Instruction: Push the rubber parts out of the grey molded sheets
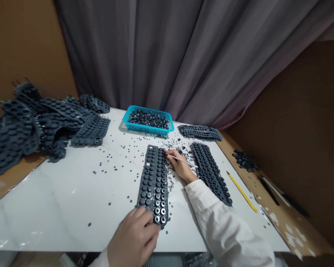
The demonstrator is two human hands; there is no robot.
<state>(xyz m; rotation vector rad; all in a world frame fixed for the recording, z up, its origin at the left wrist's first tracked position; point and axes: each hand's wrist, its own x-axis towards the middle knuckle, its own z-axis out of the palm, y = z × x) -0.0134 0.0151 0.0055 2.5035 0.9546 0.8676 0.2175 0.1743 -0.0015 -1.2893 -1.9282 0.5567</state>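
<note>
A long dark grey rubber mat [154,181] studded with round pieces lies lengthwise on the white table [61,193]. My left hand [135,237] presses with curled fingers on the mat's near end. My right hand [180,166], in a white sleeve, rests beside the mat's far right edge. It is closed on a thin pale stick [183,160] whose tip touches the mat near its far corner.
A blue basket [148,120] of small dark pieces stands at the back. A big heap of mats [41,122] covers the left side. Two more mats [210,170] lie right of my hand. Small round scraps dot the table. A yellow pencil [241,191] lies at right.
</note>
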